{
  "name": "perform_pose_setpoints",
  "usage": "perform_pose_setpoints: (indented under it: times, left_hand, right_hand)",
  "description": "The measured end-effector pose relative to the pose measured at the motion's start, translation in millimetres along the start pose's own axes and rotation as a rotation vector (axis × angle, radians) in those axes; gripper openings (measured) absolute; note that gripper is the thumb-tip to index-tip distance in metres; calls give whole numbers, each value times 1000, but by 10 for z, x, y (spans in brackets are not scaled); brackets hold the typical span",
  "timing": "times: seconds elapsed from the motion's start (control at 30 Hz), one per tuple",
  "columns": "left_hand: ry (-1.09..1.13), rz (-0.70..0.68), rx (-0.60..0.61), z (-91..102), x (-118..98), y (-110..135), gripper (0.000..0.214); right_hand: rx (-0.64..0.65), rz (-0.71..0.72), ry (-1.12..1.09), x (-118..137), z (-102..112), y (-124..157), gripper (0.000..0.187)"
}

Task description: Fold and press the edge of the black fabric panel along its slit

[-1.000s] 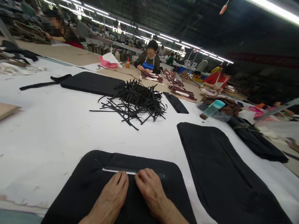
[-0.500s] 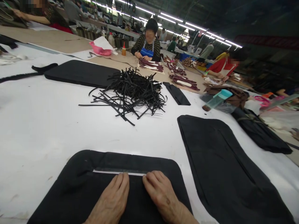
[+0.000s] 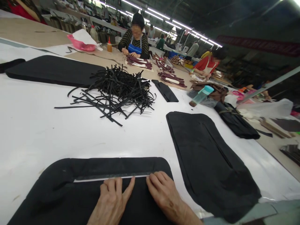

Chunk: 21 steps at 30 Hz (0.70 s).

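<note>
White worktable [image 3: 30, 134], bright strip lights [image 3: 154, 15], dark ceiling [image 3: 206, 15]

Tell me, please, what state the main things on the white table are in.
Black panel: flat, under left hand and right hand
Slot: open, white showing
Layered panels: stacked flat
Black strips: loose, heaped
Bottle: lid on
Black bundle: tied
Small black piece: folded
Black slab: lying flat

1 head-worn view, forward and down, hands [image 3: 109, 198] close below
</note>
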<state>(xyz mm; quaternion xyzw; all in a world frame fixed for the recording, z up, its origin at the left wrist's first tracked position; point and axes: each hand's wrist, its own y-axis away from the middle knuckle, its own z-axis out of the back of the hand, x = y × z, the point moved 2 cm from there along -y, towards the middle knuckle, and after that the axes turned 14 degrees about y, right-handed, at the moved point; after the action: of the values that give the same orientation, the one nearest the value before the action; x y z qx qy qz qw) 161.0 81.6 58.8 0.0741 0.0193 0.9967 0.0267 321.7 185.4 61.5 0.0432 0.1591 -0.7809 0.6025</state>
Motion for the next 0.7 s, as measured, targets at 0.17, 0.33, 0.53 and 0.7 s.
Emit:
perform_pose_setpoints:
  times: [0.17,0.33,0.53,0.7]
  left_hand:
    - [148,-111,-206,-44,-57,-53,40]
    - [266,-216,-263,-131,-178,-133,39]
    - [318,-196,-224,-156,-250,-211,51]
    - [400,-310,-267,-189,-347,-296,41]
  right_hand:
    - [-46,-83,5,-22,27,101,35]
    - [-35,-421,-274,-16,8,184,28]
    - [50,-772,-632,-108,-31,109,23]
    - [260,-812,-470,-193,-63,-71,17]
